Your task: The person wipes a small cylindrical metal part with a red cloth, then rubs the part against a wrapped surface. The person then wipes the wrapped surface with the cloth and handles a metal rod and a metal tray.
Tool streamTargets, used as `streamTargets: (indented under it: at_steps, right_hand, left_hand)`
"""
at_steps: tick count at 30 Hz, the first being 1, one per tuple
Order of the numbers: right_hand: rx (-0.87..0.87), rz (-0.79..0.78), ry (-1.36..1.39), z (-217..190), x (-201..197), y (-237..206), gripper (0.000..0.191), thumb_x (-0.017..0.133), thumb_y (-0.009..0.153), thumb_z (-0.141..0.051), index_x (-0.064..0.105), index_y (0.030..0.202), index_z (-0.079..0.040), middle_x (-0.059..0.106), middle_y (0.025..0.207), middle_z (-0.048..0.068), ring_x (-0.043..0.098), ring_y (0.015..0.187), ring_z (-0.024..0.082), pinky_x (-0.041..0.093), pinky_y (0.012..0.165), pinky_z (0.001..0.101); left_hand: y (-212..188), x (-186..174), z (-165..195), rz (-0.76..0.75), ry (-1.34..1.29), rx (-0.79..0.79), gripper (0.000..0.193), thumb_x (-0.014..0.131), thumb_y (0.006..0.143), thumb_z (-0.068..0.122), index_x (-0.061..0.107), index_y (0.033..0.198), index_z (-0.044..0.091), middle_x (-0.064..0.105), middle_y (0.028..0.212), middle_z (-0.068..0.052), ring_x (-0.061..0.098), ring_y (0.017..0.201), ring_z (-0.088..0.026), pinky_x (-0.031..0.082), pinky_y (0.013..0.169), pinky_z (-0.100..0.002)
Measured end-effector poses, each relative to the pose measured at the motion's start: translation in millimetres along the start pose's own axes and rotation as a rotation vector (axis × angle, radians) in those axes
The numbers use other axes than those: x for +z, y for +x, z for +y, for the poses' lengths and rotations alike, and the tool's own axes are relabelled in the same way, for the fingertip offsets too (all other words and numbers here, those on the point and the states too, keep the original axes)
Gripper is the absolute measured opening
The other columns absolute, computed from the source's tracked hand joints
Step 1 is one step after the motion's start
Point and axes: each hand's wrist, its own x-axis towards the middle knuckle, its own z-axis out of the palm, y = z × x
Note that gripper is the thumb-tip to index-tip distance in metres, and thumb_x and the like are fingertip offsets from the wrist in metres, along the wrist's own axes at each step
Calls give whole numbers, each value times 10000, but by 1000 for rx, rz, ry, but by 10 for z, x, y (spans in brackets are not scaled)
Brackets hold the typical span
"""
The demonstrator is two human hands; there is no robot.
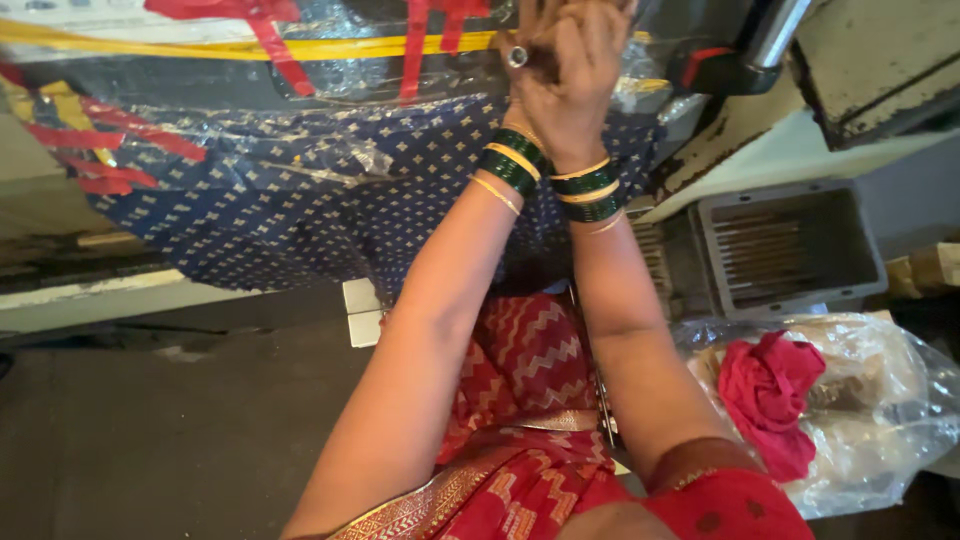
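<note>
hands: left hand (530,50) and right hand (585,75) clasped together, far centre
grip: both closed; held thing hidden, cannot tell
below: blue patterned cloth (300,200)

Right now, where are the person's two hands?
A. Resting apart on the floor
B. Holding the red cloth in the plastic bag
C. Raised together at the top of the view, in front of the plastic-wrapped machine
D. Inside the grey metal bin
C: the left hand and right hand overlap up at the plastic-wrapped machine, far from the grey metal bin and the red cloth.
</note>
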Motion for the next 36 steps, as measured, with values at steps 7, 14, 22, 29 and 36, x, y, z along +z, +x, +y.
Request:
streamTargets:
  at_steps: [7,14,22,29,36]
  right_hand:
    - [16,10,-4,-51,47,-3,313,903,779,-186,653,920,-60,585,1087,124,530,1118,369,400,1063,520]
    - [20,32,11,-65,78,10,351,923,828,-263,645,885,-56,600,1080,121,535,1107,363,406,1059,515]
    - [13,60,11,-58,90,17,375,918,861,-295,632,874,-52,600,1055,99,550,1089,342,444,1002,485]
    - [43,49,16,-60,72,14,387,911,870,-310,618,873,-57,585,1028,100,551,1067,338,455,972,475]
    - [35,52,21,-78,63,22,395,899,885,-305,595,864,-54,578,1044,110,544,1077,346,453,968,474]
  left_hand:
    - [77,-303,33,-176,-1095,-291,270,347,1143,176,448,1381,98,517,1145,-23,565,1001,-119,545,740,-349]
    - [138,-365,265,-126,-1004,-310,365,339,1181,168,354,1535,81,508,1243,-4,537,1069,-100,549,877,-303]
    - [62,-324,142,-105,-713,-149,353,362,1165,109,372,1511,41,507,1260,-32,538,1144,-145,482,1039,-312]
    - [50,-250,20,-88,-607,-90,353,427,1146,56,399,1495,8,510,1287,-52,533,1174,-168,469,1055,-321]
    - [45,-215,-45,-55,-471,-108,396,473,1112,50,361,1493,46,494,1302,-40,511,1190,-162,443,1075,-304]
